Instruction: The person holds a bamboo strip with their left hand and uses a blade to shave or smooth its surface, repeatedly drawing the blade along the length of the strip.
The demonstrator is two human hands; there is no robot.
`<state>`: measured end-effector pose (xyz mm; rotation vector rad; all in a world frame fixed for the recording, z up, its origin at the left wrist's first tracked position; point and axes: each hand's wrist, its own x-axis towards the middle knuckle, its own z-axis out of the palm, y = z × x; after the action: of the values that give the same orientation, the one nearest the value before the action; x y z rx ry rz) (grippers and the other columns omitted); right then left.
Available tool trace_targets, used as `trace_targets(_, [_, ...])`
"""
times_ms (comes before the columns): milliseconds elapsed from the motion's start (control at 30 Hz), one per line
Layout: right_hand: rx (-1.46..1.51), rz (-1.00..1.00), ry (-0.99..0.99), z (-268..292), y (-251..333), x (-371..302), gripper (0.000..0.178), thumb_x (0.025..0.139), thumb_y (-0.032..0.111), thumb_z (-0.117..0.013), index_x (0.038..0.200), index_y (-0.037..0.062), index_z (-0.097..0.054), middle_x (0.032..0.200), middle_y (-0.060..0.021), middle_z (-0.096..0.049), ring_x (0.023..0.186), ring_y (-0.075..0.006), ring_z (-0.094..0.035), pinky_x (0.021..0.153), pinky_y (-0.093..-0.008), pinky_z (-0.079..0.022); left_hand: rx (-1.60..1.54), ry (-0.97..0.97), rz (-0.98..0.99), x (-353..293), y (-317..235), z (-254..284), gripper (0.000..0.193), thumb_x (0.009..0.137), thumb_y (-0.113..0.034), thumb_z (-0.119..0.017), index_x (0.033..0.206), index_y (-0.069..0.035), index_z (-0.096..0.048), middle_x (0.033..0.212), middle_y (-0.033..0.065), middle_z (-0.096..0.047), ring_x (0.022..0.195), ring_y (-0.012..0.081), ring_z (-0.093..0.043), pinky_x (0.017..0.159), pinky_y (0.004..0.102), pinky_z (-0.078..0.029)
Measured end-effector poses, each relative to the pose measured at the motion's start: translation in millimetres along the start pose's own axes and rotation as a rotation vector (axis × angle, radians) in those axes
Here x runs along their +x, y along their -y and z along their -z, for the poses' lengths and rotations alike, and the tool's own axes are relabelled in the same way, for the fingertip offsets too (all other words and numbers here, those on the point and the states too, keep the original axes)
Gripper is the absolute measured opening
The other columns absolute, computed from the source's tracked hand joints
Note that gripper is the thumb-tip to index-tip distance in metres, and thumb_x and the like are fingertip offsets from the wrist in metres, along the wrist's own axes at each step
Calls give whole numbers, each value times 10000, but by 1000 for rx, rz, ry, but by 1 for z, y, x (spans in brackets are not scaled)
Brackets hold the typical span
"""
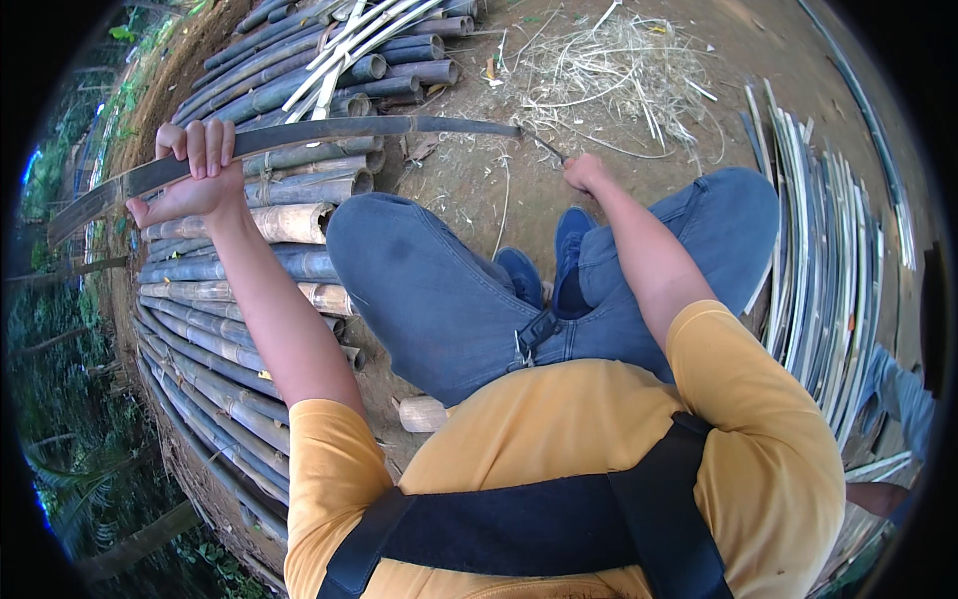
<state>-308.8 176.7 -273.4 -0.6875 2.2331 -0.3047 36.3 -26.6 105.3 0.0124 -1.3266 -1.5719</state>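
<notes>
My left hand [203, 175] is raised at the far left, its fingers wrapped round a long dark bamboo strip [329, 130]. The strip bows across in front of me, over the ends of stacked poles, and its far end comes close to my right hand [587, 174]. That hand is closed beyond my knees on a thin dark tool that looks like a knife [548, 148]. Its blade points toward the strip's end; whether the two touch I cannot tell. The handle is hidden in my fist.
Bamboo poles [299, 265] are stacked on the left, with pale split strips [344, 55] across the upper ones. Shavings [624, 80] lie ahead on the dirt. Long strips [818, 260] lie on the right, near another person's leg [898, 394]. A short bamboo piece [424, 413] lies by my left thigh.
</notes>
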Motion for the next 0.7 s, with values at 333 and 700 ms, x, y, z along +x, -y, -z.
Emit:
trace_targets(333, [49, 21, 9, -6, 12, 7, 431, 943, 392, -548, 1181, 55, -673, 1290, -189, -614, 1215, -313, -585, 998, -419, -477, -29, 53, 56, 5, 0, 8, 798, 584, -937, -467, 647, -154, -328, 442, -64, -310, 400, 59, -259, 422, 203, -211])
trace_targets(700, [165, -141, -12, -4, -9, 2, 483, 947, 410, -543, 1211, 20, -651, 1274, -206, -622, 1194, -339, -598, 990, -422, -476, 502, -485, -310, 17, 18, -5, 930, 692, -891, -349, 942, 0, -444, 851, 80, -472, 664, 218, -489, 750, 401, -507])
